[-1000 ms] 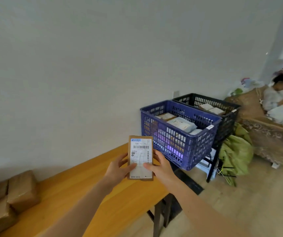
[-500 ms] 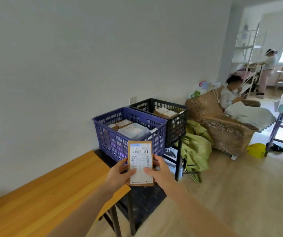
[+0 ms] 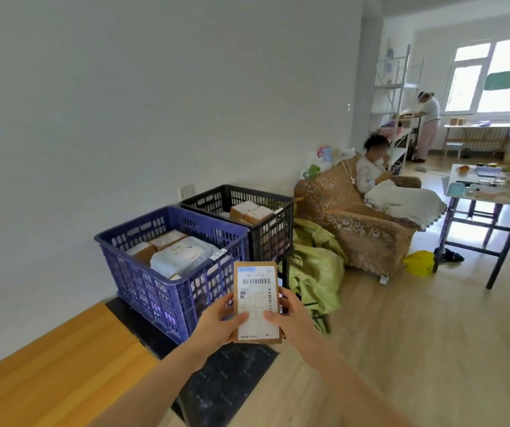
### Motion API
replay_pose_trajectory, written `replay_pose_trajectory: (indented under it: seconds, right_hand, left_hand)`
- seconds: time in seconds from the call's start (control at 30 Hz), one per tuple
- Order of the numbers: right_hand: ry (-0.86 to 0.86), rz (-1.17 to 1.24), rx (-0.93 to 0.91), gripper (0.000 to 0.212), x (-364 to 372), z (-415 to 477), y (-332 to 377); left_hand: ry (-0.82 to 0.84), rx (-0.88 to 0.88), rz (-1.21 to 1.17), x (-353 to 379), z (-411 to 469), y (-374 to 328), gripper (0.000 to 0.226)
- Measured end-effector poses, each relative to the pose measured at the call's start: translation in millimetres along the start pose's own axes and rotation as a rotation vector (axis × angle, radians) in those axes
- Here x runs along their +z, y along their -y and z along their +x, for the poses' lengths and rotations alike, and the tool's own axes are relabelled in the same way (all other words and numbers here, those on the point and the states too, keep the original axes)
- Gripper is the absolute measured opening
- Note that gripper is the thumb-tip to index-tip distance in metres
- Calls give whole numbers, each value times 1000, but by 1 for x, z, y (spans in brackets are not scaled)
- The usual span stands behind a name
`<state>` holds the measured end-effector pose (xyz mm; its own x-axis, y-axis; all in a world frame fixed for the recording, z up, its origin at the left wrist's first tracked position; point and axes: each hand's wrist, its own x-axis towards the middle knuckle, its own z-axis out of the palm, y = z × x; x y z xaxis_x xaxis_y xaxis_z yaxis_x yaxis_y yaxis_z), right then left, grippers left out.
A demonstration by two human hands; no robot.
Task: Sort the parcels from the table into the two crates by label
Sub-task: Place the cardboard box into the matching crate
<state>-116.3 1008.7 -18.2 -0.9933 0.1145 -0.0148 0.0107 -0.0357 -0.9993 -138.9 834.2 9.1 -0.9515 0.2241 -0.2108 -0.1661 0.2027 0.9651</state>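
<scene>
I hold a flat brown cardboard parcel (image 3: pixel 256 285) upright in front of me, its white barcode label facing the camera. My left hand (image 3: pixel 216 326) grips its left edge with the thumb across the label. My right hand (image 3: pixel 290 318) grips its right edge the same way. Just beyond the parcel stands a blue crate (image 3: pixel 142 282) holding several parcels, one of them a white bag. A black crate (image 3: pixel 273 238) behind it and to the right holds two brown boxes.
The wooden table (image 3: pixel 62 365) runs along the wall at lower left, ending at a dark mat (image 3: pixel 226 374) under the crates. Green cloth (image 3: pixel 315 272) lies heaped right of the crates. A person sits on a brown sofa (image 3: pixel 355 232); another stands by shelves far back.
My view has swung right, away from the table and toward the crates. The parcel stays gripped in both hands and now sits closer to the blue crate's front corner.
</scene>
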Motion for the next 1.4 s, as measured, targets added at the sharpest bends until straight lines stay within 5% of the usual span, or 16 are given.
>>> replay_pose_trajectory:
  seconds: [0.67, 1.4]
  right_hand:
    - [-24, -41, -17, 51, -109, 279, 54]
    - [516, -59, 55, 57, -138, 539, 89]
  left_hand:
    - [2, 96, -154, 66, 275, -97, 54]
    - [-479, 56, -41, 80, 446, -175, 63]
